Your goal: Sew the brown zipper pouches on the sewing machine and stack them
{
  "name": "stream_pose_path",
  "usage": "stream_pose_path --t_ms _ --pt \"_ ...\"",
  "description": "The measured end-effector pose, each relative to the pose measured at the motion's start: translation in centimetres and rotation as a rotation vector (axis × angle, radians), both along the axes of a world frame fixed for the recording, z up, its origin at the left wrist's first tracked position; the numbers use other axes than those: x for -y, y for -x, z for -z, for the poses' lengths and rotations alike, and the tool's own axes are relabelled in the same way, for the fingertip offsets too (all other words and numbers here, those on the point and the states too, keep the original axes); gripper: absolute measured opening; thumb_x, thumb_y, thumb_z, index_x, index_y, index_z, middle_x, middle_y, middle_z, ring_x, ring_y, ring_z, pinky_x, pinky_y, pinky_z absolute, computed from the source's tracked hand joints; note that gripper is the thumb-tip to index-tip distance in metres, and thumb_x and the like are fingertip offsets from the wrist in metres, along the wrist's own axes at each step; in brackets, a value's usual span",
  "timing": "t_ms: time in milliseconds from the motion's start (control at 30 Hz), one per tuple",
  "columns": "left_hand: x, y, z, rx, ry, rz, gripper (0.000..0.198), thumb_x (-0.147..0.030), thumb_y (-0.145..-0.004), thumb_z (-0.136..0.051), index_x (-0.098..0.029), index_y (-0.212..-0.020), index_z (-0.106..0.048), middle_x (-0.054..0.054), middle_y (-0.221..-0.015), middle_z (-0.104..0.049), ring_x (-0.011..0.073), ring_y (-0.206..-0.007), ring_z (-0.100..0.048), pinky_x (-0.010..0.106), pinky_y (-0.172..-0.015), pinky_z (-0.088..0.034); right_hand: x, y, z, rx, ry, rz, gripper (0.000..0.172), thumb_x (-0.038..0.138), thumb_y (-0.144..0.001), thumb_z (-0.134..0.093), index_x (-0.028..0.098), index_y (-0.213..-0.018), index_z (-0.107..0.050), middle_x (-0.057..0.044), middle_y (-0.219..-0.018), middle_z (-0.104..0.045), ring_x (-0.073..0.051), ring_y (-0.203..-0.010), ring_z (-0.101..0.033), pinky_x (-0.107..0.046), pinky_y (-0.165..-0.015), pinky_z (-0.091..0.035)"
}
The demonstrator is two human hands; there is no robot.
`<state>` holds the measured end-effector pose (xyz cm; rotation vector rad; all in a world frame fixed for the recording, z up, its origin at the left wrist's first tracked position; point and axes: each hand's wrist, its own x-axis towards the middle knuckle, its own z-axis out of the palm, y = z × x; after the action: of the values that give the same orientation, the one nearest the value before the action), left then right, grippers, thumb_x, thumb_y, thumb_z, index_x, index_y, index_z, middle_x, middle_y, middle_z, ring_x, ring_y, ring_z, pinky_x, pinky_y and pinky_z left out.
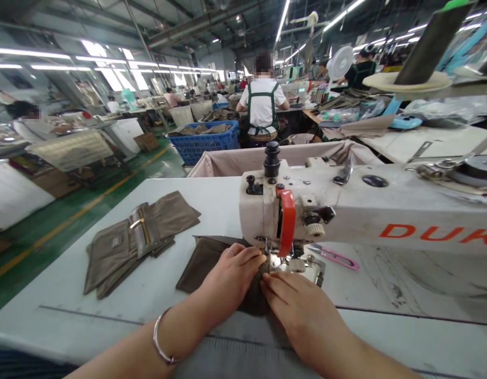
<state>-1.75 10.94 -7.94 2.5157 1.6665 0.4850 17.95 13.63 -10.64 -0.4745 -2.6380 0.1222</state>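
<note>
A dark brown fabric piece (201,261) lies on the table, its right part under the needle area of a white sewing machine (357,210). My left hand (229,276) is closed on this fabric just left of the needle, fingertips pressed together. My right hand (296,305) pinches the near edge of the same fabric, close in front of the presser foot. Both hands almost meet there, and they hide part of the cloth. A red guard (286,223) stands over the needle area.
Left of my hands lies a stack of brown fabric pieces (120,247) with a zipper. Pink-handled thread snips (338,258) rest behind the machine foot. Beyond the table are a pinkish cloth bin (223,162), a blue crate (206,145) and a co-worker (262,102) seen from behind.
</note>
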Motion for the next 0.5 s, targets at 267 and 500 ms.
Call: stream_pose_path --t_ms 267,500 --pt "-0.25 -0.11 0.14 -0.03 0.01 -0.007 0.032 -0.011 -0.093 -0.047 -0.019 -0.122 -0.055 0.005 -0.126 -0.058 0.0247 -0.12 -0.048 0.045 -0.108 -0.037 -0.64 -0.17 0.52 0.026 -0.02 0.005 0.035 0.006 -0.082 -0.055 0.005 -0.117 -0.062 -0.013 -0.117 -0.063 -0.027 -0.106 -0.055 -0.04 -0.094 -0.049" --pt "-0.07 -0.18 0.19 -0.01 0.019 -0.033 0.035 -0.01 -0.093 -0.047 -0.02 -0.126 -0.054 0.006 -0.128 -0.056 0.0241 -0.122 -0.046 0.045 -0.109 -0.037 -0.59 0.12 0.78 0.018 0.035 -0.015 0.033 0.008 -0.085 -0.054 0.008 -0.117 -0.062 -0.012 -0.118 -0.063 -0.026 -0.108 -0.055 -0.041 -0.095 -0.047"
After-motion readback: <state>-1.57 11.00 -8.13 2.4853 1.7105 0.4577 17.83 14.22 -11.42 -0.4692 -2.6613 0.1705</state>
